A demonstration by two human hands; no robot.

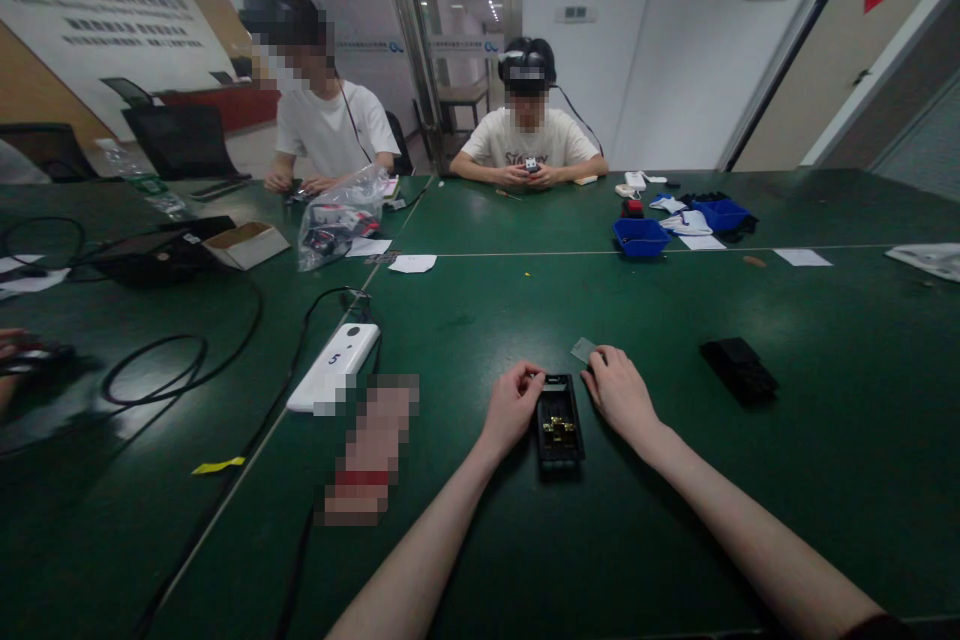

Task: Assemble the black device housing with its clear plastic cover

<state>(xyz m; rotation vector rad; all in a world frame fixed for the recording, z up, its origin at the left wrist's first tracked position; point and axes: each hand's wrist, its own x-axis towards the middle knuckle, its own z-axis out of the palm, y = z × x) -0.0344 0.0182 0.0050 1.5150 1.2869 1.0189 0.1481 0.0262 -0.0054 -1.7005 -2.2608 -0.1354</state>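
Note:
A small black rectangular box (574, 410) lies on the green table in front of me, its open side up, with gold-coloured metal parts (558, 428) inside. My left hand (514, 402) is at the box's upper left corner, thumb and fingers closed on its edge. To the right of the box, my right hand (621, 388) has its fingers closed on a small clear plastic piece (582, 350) that sticks out past the fingertips. The right hand is apart from the box. Farther right lies a folded black item (739, 370), its kind unclear.
A white power bank (334, 366) marked 5 and black cables lie to the left, near a yellow strip (217, 467). Blue bins (641, 237) stand at the far right. A plastic bag (341, 220) lies far left. Two people (527, 135) sit across the table.

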